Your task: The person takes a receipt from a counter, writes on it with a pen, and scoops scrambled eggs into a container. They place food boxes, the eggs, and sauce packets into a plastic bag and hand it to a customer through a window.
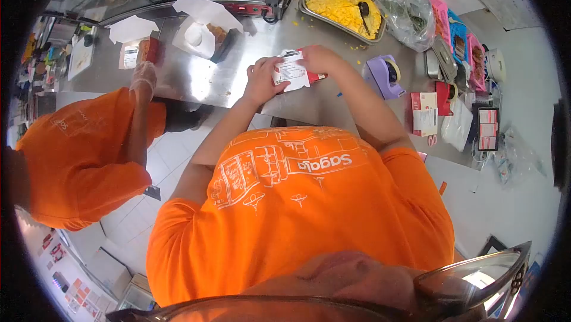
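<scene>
A small white-and-red takeaway box [291,74] with a printed label on its face is at the front of the steel counter [178,81]. Around its left side closes my left hand [262,81], thumb along the lower edge and fingers at the upper corner. My right hand [318,61] grips the upper right side, with its fingertips partly hidden. Red side panels show under the right hand. Whether anything is inside the box cannot be seen. Behind it is a metal tray [312,12] of yellow chopped food with a black-handled utensil [364,12] in it.
Two open food boxes [205,39] [134,51] stand to the left, where a co-worker [89,149] in orange reaches with a gloved hand. On the right are a purple tape dispenser [385,77], a labelled box [424,113], a plastic bag [410,12] and coloured baskets [457,36].
</scene>
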The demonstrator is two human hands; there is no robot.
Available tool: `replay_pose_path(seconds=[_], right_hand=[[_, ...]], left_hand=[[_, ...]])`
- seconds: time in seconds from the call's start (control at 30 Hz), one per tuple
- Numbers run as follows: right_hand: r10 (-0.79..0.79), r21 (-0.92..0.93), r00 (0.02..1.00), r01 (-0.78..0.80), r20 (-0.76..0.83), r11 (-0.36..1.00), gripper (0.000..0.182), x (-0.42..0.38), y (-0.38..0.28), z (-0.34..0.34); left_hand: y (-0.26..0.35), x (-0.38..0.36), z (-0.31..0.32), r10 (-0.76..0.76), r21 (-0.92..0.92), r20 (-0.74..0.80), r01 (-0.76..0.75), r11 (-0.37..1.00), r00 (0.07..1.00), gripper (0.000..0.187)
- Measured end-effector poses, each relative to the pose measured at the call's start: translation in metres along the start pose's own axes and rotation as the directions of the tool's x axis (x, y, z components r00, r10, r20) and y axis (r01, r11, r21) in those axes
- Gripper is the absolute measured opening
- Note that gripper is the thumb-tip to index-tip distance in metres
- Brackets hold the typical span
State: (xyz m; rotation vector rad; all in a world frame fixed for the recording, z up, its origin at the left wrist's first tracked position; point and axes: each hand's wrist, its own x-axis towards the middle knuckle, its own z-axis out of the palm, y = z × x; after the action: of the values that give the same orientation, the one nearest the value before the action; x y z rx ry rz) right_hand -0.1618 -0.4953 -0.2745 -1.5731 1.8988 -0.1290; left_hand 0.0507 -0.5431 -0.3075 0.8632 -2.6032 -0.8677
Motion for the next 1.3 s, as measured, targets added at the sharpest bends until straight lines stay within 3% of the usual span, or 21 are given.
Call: replay_pose_path(seconds=[0.1, 0.17, 0.2, 0.27, 0.3, 0.37, 0.4, 0.47, 0.53, 0.6, 0.63, 0.67, 0.73, 0.8, 0.87, 0.93, 1.03, 1.13, 1.2, 1.27, 1.3], right_hand=[[-0.196, 0.33, 0.906, 0.067, 0.375, 0.942, 0.023, 0.039, -0.006, 0.04], [-0.235, -0.189, 0.94, 0.286, 0.249, 0.939, 0.025, 0.057, -0.012, 0.072], [-0.314, 0.036, 0.932, 0.312, 0.183, 0.949, 0.026, 0.077, -0.004, 0.09], [0.085, -0.161, 0.978, -0.055, 0.19, 0.985, 0.03, 0.058, -0.017, 0.06], [-0.087, -0.136, 0.996, 0.088, 0.018, 0.987, 0.032, 0.019, -0.023, 0.031], [0.086, -0.08, 0.995, -0.089, -0.042, 0.993, 0.032, 0.018, 0.011, 0.045], [0.231, 0.148, 0.951, -0.203, -0.204, 0.968, 0.033, -0.009, 0.013, 0.039], [0.418, 0.237, 0.889, -0.372, -0.188, 0.898, 0.031, -0.042, 0.032, 0.038], [0.316, 0.209, 0.844, -0.247, -0.432, 0.946, 0.017, -0.114, 0.052, 0.042], [0.124, 0.272, 0.944, -0.038, -0.306, 0.962, 0.014, -0.215, 0.078, 0.011], [0.026, 0.342, 0.957, 0.078, -0.288, 0.937, 0.017, -0.247, 0.116, 0.018], [-0.079, 0.408, 0.958, 0.191, -0.275, 0.893, 0.021, -0.278, 0.16, 0.026], [0.204, 0.827, 0.979, -0.101, -0.017, 0.553, 0.028, -0.378, 0.214, -0.007], [0.375, 0.921, 0.92, -0.04, -0.118, 0.387, 0.02, -0.472, 0.283, -0.038], [0.465, 0.916, 0.82, 0.165, -0.333, 0.364, 0.02, -0.546, 0.376, -0.062], [0.672, 0.86, 0.552, 0.194, -0.494, 0.472, 0.021, -0.588, 0.473, -0.086], [0.745, 0.769, 0.19, 0.169, -0.639, 0.616, 0.024, -0.611, 0.584, -0.152], [0.695, 0.687, -0.121, 0.105, -0.709, 0.719, 0.03, -0.614, 0.727, -0.227], [0.718, 0.79, -0.337, -0.177, -0.609, 0.588, 0.03, -0.614, 0.797, -0.274], [0.874, 0.758, -0.088, -0.543, -0.478, 0.36, 0.036, -0.626, 0.862, -0.306], [0.861, 0.533, 0.099, -0.747, -0.5, 0.396, 0.044, -0.625, 0.943, -0.303]], left_hand=[[-0.007, -0.003, 0.011, 0.074, -0.028, -0.151, -0.079, 0.996, 0.986, 0.074], [-0.018, -0.01, 0.019, 0.067, -0.049, -0.169, -0.076, 0.996, 0.983, 0.065], [-0.017, -0.003, 0.021, 0.1, -0.067, -0.176, -0.114, 0.991, 0.979, 0.061], [-0.016, 0.0, 0.019, 0.148, 0.008, -0.057, -0.148, 0.989, 0.987, 0.05], [-0.014, 0.0, 0.018, 0.302, 0.108, -0.114, -0.29, 0.951, 0.947, 0.037], [-0.017, -0.004, 0.019, 0.306, 0.133, -0.049, -0.298, 0.945, 0.951, 0.028], [-0.025, -0.003, 0.023, 0.332, 0.107, -0.039, -0.327, 0.939, 0.942, 0.028], [-0.019, -0.008, 0.02, 0.227, 0.066, -0.058, -0.223, 0.973, 0.972, 0.024], [-0.022, -0.014, 0.027, 0.073, 0.086, -0.172, -0.059, 0.995, 0.982, 0.02], [-0.037, -0.016, 0.041, -0.173, -0.005, -0.215, 0.176, 0.984, 0.961, 0.016], [-0.059, -0.012, 0.049, -0.407, -0.514, 0.042, 0.369, 0.774, 0.913, 0.021], [-0.087, -0.01, 0.06, -0.24, -0.178, -0.122, 0.216, 0.96, 0.963, 0.026], [-0.071, -0.01, 0.065, -0.152, -0.141, -0.204, 0.125, 0.982, 0.967, 0.03], [-0.04, 0.001, 0.069, -0.365, -0.348, -0.02, 0.335, 0.876, 0.931, 0.036], [-0.017, 0.016, 0.072, -0.514, -0.27, -0.085, 0.477, 0.837, 0.854, 0.042], [0.005, 0.043, 0.089, -0.518, 0.027, -0.432, 0.585, 0.811, 0.738, 0.047], [0.1, 0.096, 0.112, -0.345, -0.078, -0.469, 0.351, 0.933, 0.813, 0.051], [0.296, 0.112, 0.165, -0.348, -0.304, -0.315, 0.254, 0.918, 0.883, 0.048], [0.352, 0.111, 0.195, -0.189, -0.312, -0.193, 0.122, 0.942, 0.963, 0.049], [0.397, 0.1, 0.212, -0.103, -0.365, -0.079, 0.068, 0.929, 0.992, 0.052], [0.413, 0.096, 0.216, -0.058, -0.335, -0.037, 0.043, 0.941, 0.998, 0.052]])
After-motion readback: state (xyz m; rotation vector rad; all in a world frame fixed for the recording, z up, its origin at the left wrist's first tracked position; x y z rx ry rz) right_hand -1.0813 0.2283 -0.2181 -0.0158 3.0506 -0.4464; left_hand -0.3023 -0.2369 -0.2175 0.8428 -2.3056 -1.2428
